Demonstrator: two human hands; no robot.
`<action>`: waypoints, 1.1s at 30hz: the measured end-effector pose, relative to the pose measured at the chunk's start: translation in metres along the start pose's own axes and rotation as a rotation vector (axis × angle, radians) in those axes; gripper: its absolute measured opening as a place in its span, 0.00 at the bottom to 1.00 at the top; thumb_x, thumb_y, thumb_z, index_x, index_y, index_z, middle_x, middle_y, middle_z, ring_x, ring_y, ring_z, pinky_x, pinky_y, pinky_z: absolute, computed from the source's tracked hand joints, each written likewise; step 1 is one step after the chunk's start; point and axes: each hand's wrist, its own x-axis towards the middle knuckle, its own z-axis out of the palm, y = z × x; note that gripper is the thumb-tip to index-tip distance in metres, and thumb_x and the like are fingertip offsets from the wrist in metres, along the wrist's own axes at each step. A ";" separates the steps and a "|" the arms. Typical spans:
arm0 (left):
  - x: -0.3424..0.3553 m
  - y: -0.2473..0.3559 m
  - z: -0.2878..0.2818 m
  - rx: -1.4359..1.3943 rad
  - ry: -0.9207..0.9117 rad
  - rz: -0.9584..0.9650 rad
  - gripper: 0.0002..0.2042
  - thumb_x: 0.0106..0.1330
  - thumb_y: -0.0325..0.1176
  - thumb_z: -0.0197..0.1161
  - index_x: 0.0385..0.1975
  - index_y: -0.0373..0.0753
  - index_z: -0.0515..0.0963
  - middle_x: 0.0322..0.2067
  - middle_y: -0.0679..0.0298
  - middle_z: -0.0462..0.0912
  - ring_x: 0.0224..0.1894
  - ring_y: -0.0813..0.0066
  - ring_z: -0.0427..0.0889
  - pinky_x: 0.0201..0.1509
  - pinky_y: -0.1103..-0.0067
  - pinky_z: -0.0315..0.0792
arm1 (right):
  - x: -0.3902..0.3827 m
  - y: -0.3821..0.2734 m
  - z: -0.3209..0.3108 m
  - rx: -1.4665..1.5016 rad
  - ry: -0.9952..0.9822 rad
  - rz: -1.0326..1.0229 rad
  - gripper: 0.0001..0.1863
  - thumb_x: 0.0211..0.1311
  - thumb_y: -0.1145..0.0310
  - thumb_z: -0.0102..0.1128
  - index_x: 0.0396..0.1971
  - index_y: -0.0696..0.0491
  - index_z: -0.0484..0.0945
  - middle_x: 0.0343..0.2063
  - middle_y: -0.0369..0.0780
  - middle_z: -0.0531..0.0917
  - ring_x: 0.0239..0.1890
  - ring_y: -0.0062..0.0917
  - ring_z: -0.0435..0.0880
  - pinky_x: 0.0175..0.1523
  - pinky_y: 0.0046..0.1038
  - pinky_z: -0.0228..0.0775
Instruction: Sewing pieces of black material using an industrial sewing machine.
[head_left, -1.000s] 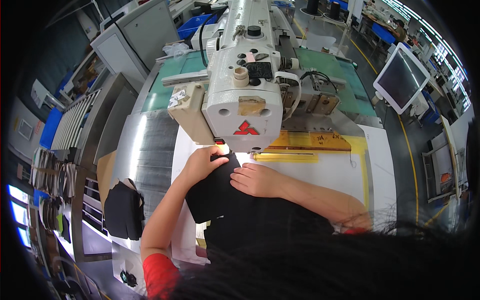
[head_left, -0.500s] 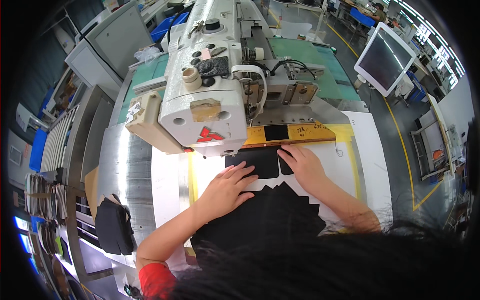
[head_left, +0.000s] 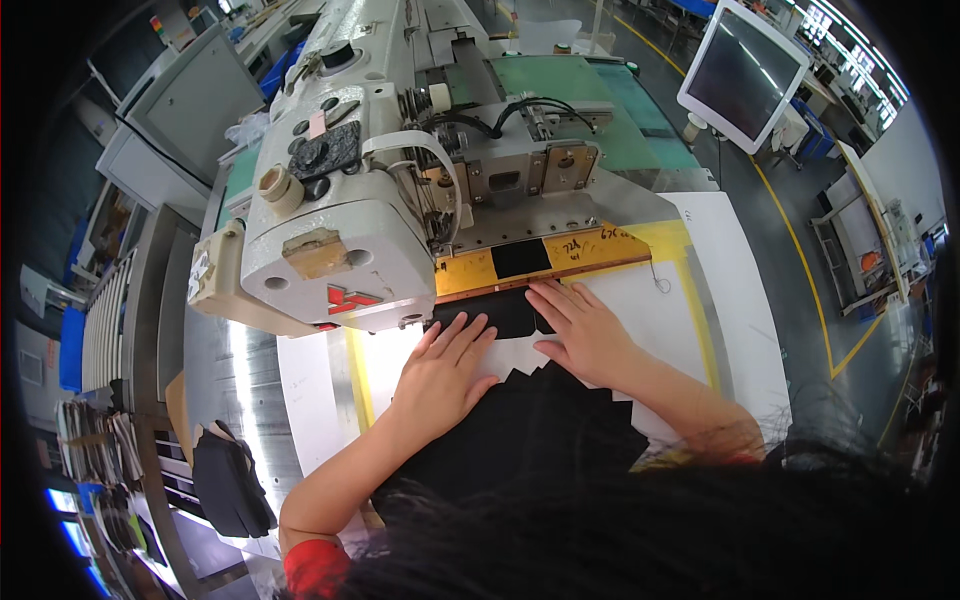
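Observation:
A flat black panel (head_left: 512,318) lies on the white sheet, its far edge along the yellow clamp plate (head_left: 590,252). My left hand (head_left: 440,375) rests on its near left side, fingers stretched out. On the right, my right hand (head_left: 590,338) lies flat with its fingertips at the clamp's lower edge, covering the panel's right end. Neither hand grips anything. A fanned stack of black pieces (head_left: 530,420) spreads out close below both hands. The sewing machine's white head (head_left: 335,250) stands just beyond my left hand.
A screen (head_left: 745,75) stands at the far right. Another pile of black pieces (head_left: 230,480) sits on the left of the metal table (head_left: 225,370). Yellow tape (head_left: 705,310) borders the white sheet (head_left: 640,305). Grey cabinets (head_left: 190,90) stand at the far left.
My right hand has moved left over the gap at the panel's right end, its thumb now spread. Less of the panel shows before the clamp. The whole view has shifted and tilted.

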 end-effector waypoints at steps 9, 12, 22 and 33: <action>0.013 0.002 0.007 0.067 0.014 -0.060 0.31 0.63 0.47 0.62 0.62 0.35 0.67 0.65 0.55 0.67 0.66 0.57 0.67 0.68 0.62 0.60 | -0.012 -0.012 -0.003 -0.028 -0.033 -0.006 0.29 0.61 0.58 0.61 0.59 0.59 0.70 0.63 0.45 0.70 0.67 0.36 0.66 0.69 0.43 0.56; 0.019 0.000 0.009 0.062 -0.006 -0.081 0.33 0.63 0.49 0.62 0.64 0.35 0.66 0.65 0.54 0.66 0.66 0.56 0.67 0.69 0.62 0.60 | -0.009 -0.008 -0.001 -0.045 -0.023 0.021 0.30 0.61 0.58 0.61 0.59 0.59 0.69 0.64 0.45 0.68 0.68 0.37 0.65 0.69 0.43 0.56; 0.003 -0.004 0.003 0.046 0.027 -0.079 0.32 0.60 0.50 0.64 0.60 0.35 0.71 0.64 0.51 0.67 0.66 0.55 0.67 0.66 0.61 0.63 | -0.007 -0.005 -0.003 -0.013 -0.031 0.049 0.34 0.63 0.56 0.58 0.63 0.61 0.64 0.66 0.48 0.64 0.70 0.40 0.60 0.70 0.46 0.51; 0.005 -0.005 0.003 0.061 0.025 -0.080 0.33 0.61 0.51 0.63 0.63 0.38 0.68 0.63 0.50 0.68 0.65 0.55 0.67 0.62 0.62 0.64 | -0.009 -0.006 -0.003 -0.033 -0.009 0.052 0.30 0.63 0.56 0.59 0.60 0.61 0.68 0.63 0.46 0.69 0.67 0.38 0.66 0.70 0.45 0.53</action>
